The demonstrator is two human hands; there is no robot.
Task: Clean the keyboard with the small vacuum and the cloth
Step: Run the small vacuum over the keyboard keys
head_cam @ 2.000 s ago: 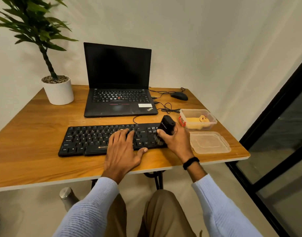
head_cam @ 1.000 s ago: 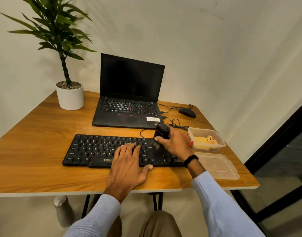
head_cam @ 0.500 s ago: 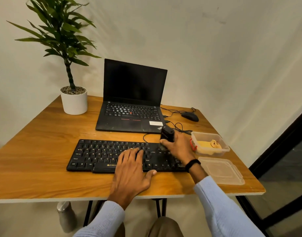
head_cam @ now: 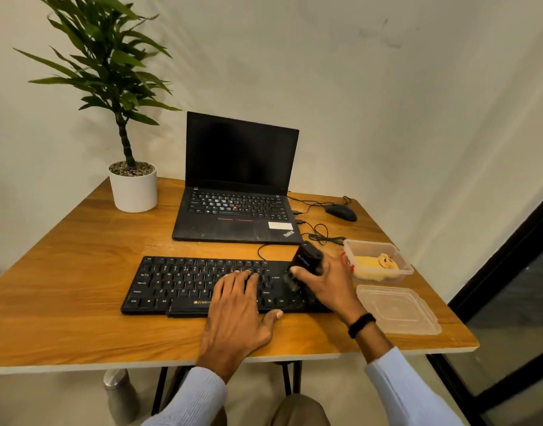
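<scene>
A black keyboard lies flat near the front of the wooden table. My left hand rests palm down on its middle keys, fingers spread, holding it still. My right hand grips a small black vacuum, tilted with its brush end down on the keyboard's right part. A yellow cloth sits in a clear plastic box to the right of the keyboard.
An open black laptop stands behind the keyboard, with cables and a black mouse to its right. A potted plant stands at the back left. The clear lid lies near the table's right front corner. A metal bottle stands on the floor.
The head view has tilted up, so everything sits lower in frame. My right hand has moved the vacuum over the right part of the keyboard. My left hand stays on the keys.
</scene>
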